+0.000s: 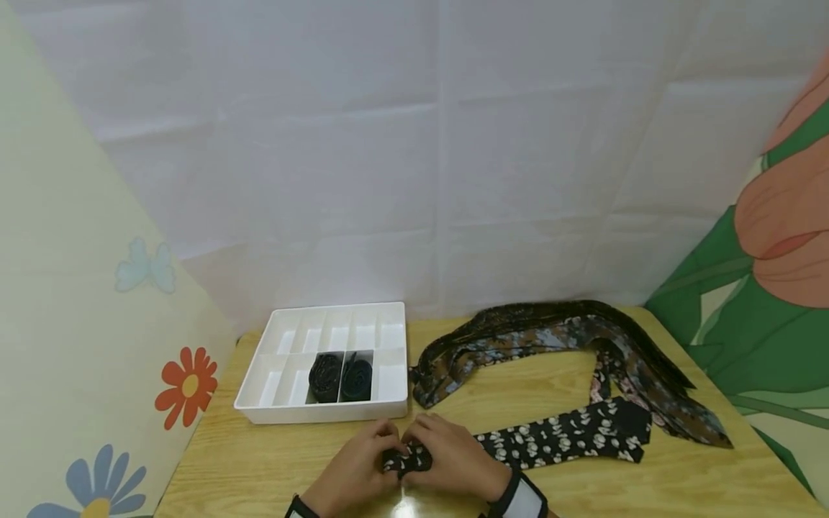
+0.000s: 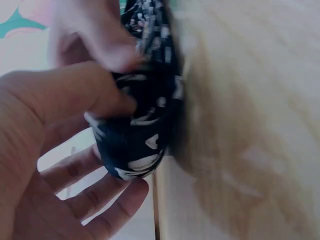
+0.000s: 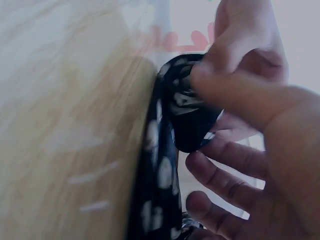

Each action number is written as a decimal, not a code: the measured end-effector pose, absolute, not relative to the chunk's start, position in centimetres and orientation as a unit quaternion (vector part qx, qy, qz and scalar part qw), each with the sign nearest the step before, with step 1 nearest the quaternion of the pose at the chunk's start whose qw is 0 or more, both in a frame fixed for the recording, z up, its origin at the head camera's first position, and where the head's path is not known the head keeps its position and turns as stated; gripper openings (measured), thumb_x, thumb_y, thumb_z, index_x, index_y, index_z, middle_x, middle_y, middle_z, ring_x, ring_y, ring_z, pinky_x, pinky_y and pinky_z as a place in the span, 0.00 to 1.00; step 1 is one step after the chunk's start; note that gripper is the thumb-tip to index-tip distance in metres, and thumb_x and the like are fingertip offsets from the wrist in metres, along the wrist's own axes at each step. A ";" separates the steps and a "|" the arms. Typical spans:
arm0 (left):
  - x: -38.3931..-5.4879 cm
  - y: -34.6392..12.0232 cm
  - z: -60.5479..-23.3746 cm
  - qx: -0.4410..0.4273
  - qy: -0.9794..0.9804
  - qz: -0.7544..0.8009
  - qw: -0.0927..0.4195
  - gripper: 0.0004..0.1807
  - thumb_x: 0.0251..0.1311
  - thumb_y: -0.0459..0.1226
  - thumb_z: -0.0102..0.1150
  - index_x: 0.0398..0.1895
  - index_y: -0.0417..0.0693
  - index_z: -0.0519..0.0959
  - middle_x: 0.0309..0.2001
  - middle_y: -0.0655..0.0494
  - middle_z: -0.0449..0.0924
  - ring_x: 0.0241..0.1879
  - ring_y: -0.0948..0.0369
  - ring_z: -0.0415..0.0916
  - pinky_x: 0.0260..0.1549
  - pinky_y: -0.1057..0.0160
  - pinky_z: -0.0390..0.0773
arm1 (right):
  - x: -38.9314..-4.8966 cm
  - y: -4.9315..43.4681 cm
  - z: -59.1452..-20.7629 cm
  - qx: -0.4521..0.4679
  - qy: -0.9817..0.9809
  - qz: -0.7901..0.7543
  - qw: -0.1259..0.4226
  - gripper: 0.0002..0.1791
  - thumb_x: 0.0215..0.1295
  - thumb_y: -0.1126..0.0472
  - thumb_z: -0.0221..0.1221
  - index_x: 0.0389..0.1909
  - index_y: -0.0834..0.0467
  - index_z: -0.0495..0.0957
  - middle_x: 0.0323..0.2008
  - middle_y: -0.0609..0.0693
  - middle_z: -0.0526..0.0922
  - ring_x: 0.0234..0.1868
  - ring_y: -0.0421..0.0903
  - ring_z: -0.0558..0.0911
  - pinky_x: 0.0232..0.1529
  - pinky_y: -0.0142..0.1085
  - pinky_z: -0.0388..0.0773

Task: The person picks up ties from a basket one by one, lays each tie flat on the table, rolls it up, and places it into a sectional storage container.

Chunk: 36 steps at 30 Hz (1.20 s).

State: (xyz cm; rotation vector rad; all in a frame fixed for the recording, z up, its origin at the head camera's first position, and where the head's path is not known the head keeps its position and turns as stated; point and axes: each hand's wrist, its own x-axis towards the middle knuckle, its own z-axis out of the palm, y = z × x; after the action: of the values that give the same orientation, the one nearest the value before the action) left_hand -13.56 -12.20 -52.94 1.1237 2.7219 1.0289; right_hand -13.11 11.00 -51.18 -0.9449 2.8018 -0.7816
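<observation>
A black necktie with white flower shapes lies along the table, its left end wound into a small roll. My left hand grips one side of that roll, thumb on top and fingers curled about its outer curve. From the opposite side my right hand holds it, the thumb close to the left one. In the left wrist view, the roll sits against the table with the tie's length stretching away behind it. The right wrist view shows the roll's coiled side between both hands.
Behind the hands stands a white divided tray, with a dark rolled tie and another rolled tie in neighbouring front compartments. Several loose patterned ties lie in a curved heap at the back right. A white sheet hangs behind the table.
</observation>
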 end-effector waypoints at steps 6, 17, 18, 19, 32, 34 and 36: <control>-13.5 -12.1 -52.4 0.357 0.877 0.321 0.026 0.23 0.51 0.35 0.79 0.51 0.55 0.83 0.52 0.64 0.80 0.51 0.70 0.74 0.50 0.65 0.81 | -12.9 11.4 -51.0 -0.314 0.917 -0.243 0.038 0.22 0.60 0.41 0.75 0.50 0.44 0.82 0.48 0.37 0.79 0.48 0.34 0.77 0.43 0.32 0.79; -13.2 -11.9 -52.5 0.365 0.868 0.334 0.035 0.20 0.50 0.33 0.77 0.45 0.57 0.82 0.50 0.65 0.79 0.50 0.71 0.74 0.51 0.66 0.81 | -12.5 11.5 -50.9 -0.309 0.920 -0.236 0.042 0.23 0.62 0.41 0.74 0.53 0.45 0.82 0.50 0.38 0.81 0.50 0.36 0.78 0.48 0.35 0.81; -13.3 -12.0 -52.4 0.367 0.869 0.331 0.031 0.19 0.49 0.33 0.77 0.44 0.57 0.83 0.50 0.65 0.79 0.49 0.71 0.73 0.50 0.66 0.81 | -12.5 11.5 -51.0 -0.312 0.919 -0.239 0.042 0.23 0.63 0.40 0.73 0.53 0.45 0.82 0.50 0.39 0.81 0.50 0.36 0.78 0.48 0.35 0.81; -13.3 -12.0 -52.4 0.369 0.869 0.329 0.025 0.19 0.49 0.33 0.77 0.44 0.57 0.84 0.50 0.65 0.79 0.50 0.70 0.74 0.50 0.66 0.82 | -12.5 11.5 -51.0 -0.316 0.917 -0.240 0.038 0.23 0.64 0.40 0.73 0.54 0.45 0.82 0.50 0.39 0.81 0.50 0.36 0.78 0.48 0.35 0.81; -13.0 -11.6 -52.0 0.359 0.881 0.308 0.026 0.25 0.49 0.34 0.78 0.51 0.55 0.83 0.53 0.64 0.80 0.53 0.68 0.75 0.56 0.62 0.82 | -12.6 11.5 -51.4 -0.310 0.925 -0.217 0.027 0.22 0.59 0.47 0.75 0.51 0.45 0.81 0.47 0.38 0.79 0.47 0.35 0.75 0.46 0.33 0.80; -13.0 -11.6 -51.8 0.358 0.881 0.307 0.030 0.24 0.48 0.34 0.78 0.51 0.55 0.83 0.52 0.64 0.80 0.53 0.69 0.75 0.56 0.62 0.82 | -12.5 11.5 -51.3 -0.311 0.924 -0.221 0.029 0.23 0.59 0.45 0.75 0.52 0.45 0.81 0.48 0.38 0.79 0.48 0.35 0.76 0.48 0.35 0.80; -13.0 -11.5 -51.7 0.359 0.882 0.305 0.033 0.22 0.49 0.34 0.78 0.48 0.57 0.85 0.51 0.65 0.79 0.51 0.69 0.74 0.54 0.63 0.82 | -12.4 11.6 -51.2 -0.313 0.922 -0.227 0.035 0.23 0.61 0.43 0.74 0.53 0.44 0.81 0.48 0.37 0.79 0.48 0.34 0.75 0.48 0.35 0.80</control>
State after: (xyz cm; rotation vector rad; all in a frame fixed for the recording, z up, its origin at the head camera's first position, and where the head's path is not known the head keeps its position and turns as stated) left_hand -12.98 -11.52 -51.72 1.1060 2.7130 0.9372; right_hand -12.40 11.57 -51.24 -0.9608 2.8326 -0.6977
